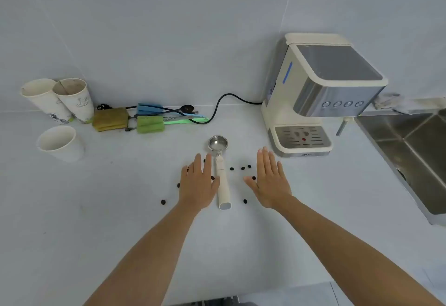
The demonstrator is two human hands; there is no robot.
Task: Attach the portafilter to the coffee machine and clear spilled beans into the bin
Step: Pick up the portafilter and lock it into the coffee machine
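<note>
Cream-handled, the portafilter [220, 170] lay on the white counter [120, 209], its steel basket pointing away from me and its handle toward me. Dark beans [242, 168] were scattered on both sides of it. My left hand [198, 185] lay flat and spread, holding nothing, its thumb against the handle; my right hand [270, 180] was equally flat and empty. I saw the coffee machine [318, 95] standing to the right, 3 paper cups [60, 107] far left.
</note>
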